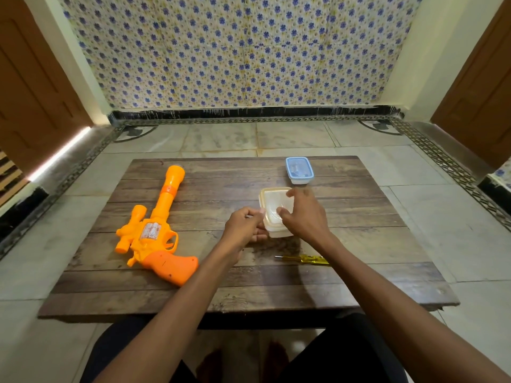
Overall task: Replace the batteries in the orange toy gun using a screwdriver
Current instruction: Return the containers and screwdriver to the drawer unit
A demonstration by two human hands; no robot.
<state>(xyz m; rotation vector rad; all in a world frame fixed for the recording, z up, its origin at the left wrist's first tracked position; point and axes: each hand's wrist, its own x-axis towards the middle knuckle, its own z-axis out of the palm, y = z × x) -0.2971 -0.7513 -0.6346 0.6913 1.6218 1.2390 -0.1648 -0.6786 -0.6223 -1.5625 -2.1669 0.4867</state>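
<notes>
Orange toy gun [154, 233] lies flat on the left part of the wooden table [359, 275], its long barrel pointing away from the person and its darker orange grip turned toward the near edge. A scope-like piece sits along its left side, and a pale label shows on the body above the trigger guard. Neither hand touches it; it rests well to the left of both.

Right of the gun, near the middle of the table, stands a pale, translucent plastic box [272, 201] with its lid on. The left hand [243, 226] is at the box's near left corner, fingers curled in against it, and appears to pinch the edge of the lid or the box; exactly what it grips cannot be told. The right hand [304, 214] lies over the right side of the box, thumb pressing on the lid and fingers reaching across its far edge, so it clasps the box from above.

Just behind the right wrist, nearer the person, a screwdriver [302, 259] with a yellow, see-through handle lies on the table, its metal tip pointing left; part of the handle is hidden under the forearm. Beyond the pale box, toward the table's far edge, a second small box with a blue lid [299, 170] stands apart from the hands; its contents are not clear.

The table sits on a tiled floor [221, 139].
</notes>
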